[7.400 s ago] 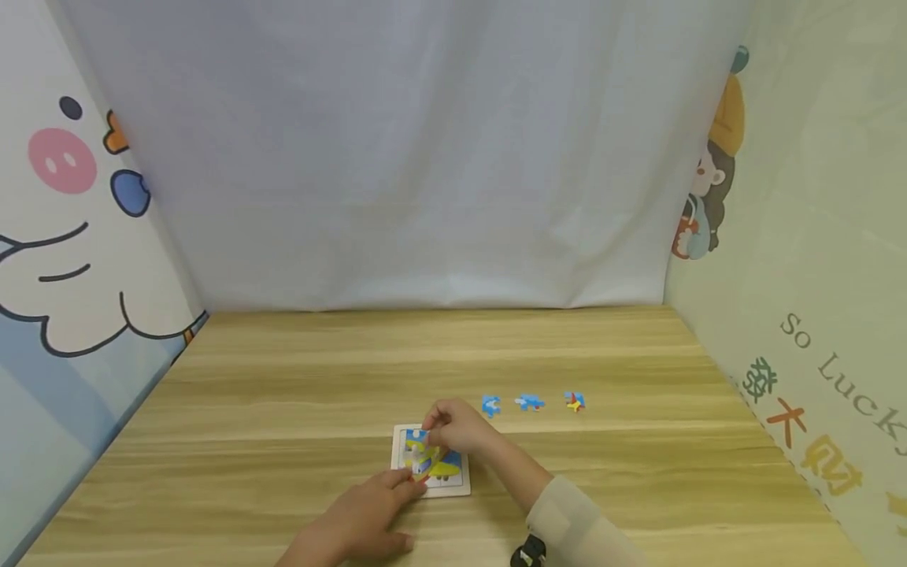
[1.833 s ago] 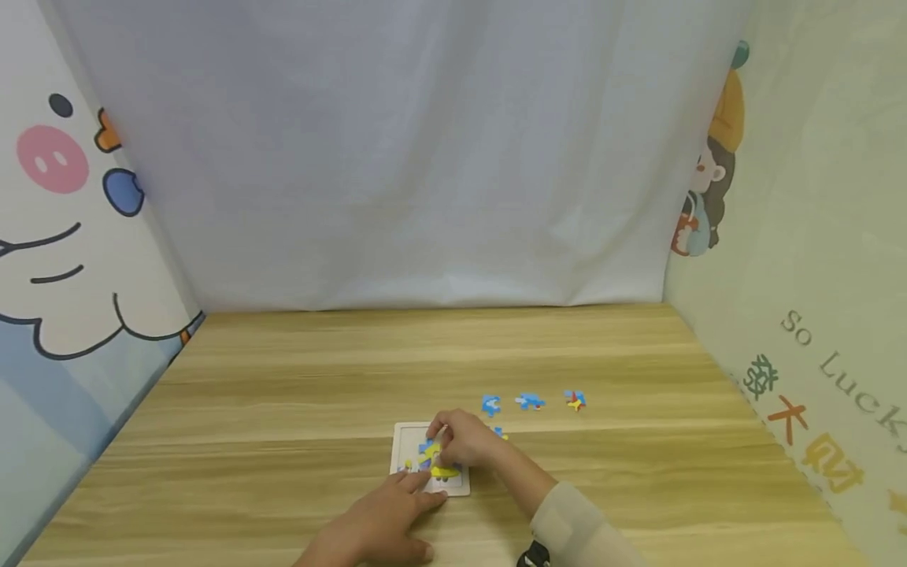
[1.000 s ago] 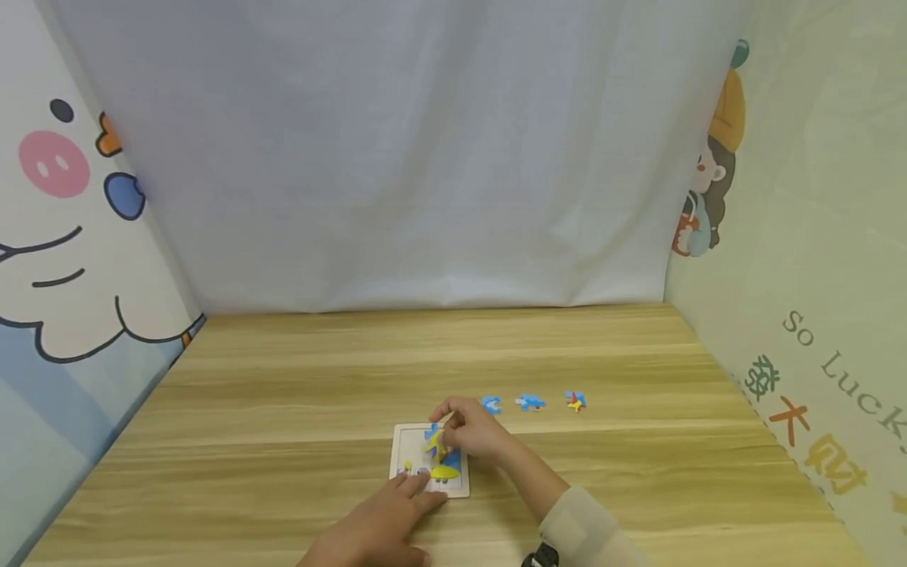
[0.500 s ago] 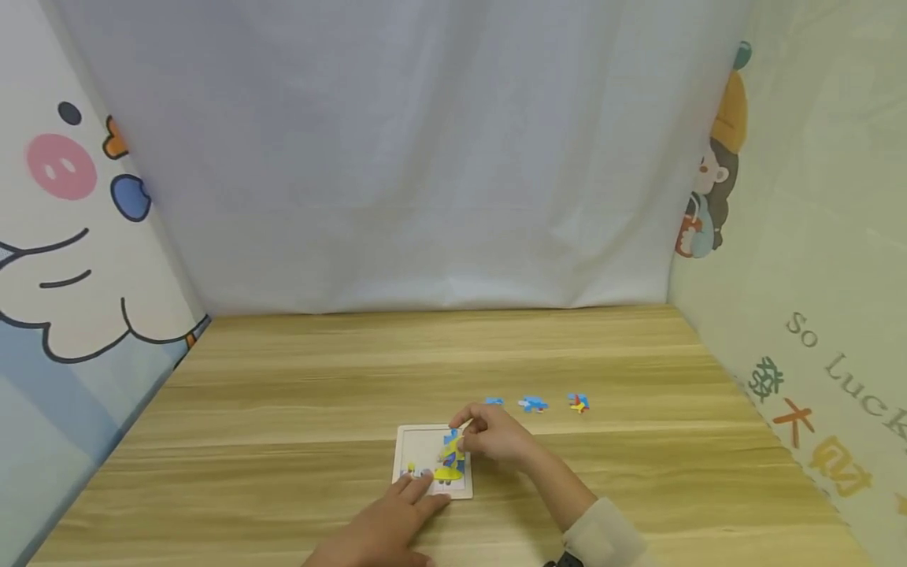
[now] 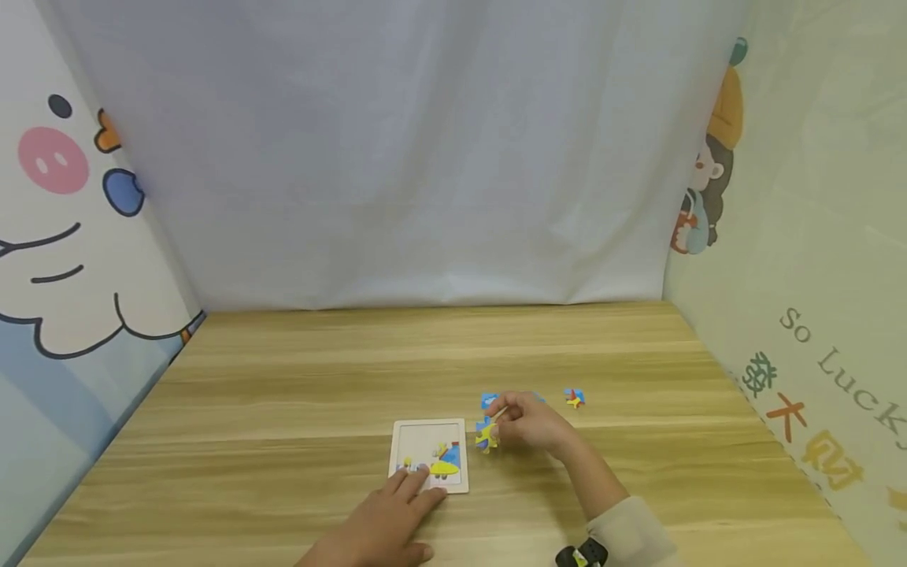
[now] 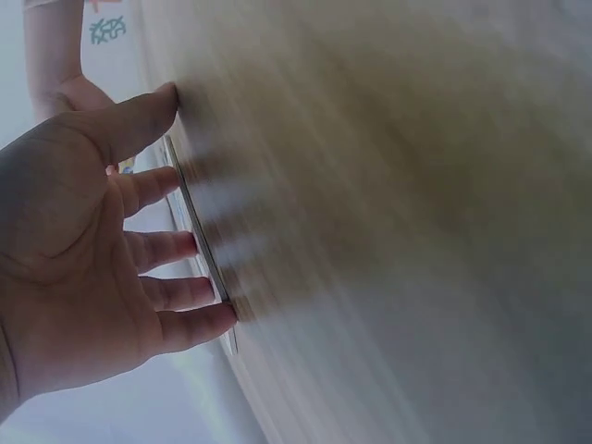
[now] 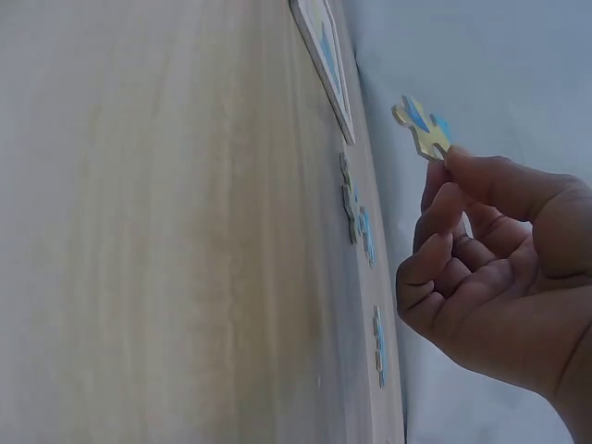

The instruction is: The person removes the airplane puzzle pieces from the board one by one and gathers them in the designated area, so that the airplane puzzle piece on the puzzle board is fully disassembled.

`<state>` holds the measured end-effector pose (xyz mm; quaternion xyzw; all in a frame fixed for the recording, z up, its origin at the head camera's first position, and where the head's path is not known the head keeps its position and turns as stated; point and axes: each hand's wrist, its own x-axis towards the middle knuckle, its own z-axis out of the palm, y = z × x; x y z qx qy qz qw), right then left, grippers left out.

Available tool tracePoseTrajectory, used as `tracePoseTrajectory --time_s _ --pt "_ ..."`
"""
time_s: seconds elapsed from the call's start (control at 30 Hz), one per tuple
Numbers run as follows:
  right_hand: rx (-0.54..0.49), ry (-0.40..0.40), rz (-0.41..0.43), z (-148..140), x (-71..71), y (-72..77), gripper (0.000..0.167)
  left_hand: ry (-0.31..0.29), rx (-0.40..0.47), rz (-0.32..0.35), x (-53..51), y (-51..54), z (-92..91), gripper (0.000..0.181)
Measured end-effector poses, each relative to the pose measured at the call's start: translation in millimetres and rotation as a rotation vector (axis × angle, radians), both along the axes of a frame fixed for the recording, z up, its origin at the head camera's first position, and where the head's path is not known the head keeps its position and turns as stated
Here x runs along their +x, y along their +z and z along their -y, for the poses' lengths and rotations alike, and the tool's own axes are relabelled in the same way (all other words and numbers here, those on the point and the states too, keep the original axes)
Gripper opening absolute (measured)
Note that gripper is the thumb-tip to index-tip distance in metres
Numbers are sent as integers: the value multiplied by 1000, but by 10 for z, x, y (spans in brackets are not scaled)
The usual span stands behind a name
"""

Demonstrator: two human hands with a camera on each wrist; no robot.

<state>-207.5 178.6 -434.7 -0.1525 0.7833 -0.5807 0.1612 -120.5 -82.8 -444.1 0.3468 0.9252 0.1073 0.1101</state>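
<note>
A square puzzle board (image 5: pixel 418 441) with a pale frame lies on the table, blue and yellow pieces (image 5: pixel 446 466) in its lower right part. My left hand (image 5: pixel 386 516) rests on its front edge with spread fingers; the left wrist view shows the fingertips along the rim. To the right of the board, my right hand (image 5: pixel 542 431) pinches a yellow-and-blue puzzle piece (image 5: pixel 486 435) between thumb and index finger. In the right wrist view that puzzle piece (image 7: pixel 421 125) is held up clear of the table, the other fingers curled.
Beyond my right hand lie loose puzzle pieces: a blue one (image 5: pixel 489 400), one mostly hidden behind the hand, and a red, yellow and blue one (image 5: pixel 575 398). The wooden table (image 5: pixel 319 370) ends at a pale curtain (image 5: pixel 425 197), with printed panels at both sides.
The right hand has lifted the yellow-and-blue puzzle piece off the board and carried it right. Fewer pieces lie in the board than several seconds ago. The left hand stays at the front edge.
</note>
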Motion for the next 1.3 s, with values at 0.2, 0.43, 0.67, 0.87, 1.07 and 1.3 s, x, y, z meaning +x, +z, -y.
tracePoseTrajectory --time_s 0.2,0.43,0.67,0.87,1.07,1.3 --pt "-17 -11 -9 -153 -4 -6 24 -15 -29 -37 14 -14 3 64" --pt "-27 -55 34 -331 3 11 28 -16 -80 -57 11 -24 -11 62" --pt "-19 -121 53 -500 -33 13 24 -24 -48 -110 13 -36 -2 58" --pt "-12 -114 46 -606 -68 -24 26 -39 -41 -132 -4 -54 0 57" --pt "12 -116 66 -665 -90 -80 25 -25 -17 -100 -2 -60 3 57" --pt "96 -131 72 -676 -149 -105 21 -25 2 -95 -17 -48 14 57"
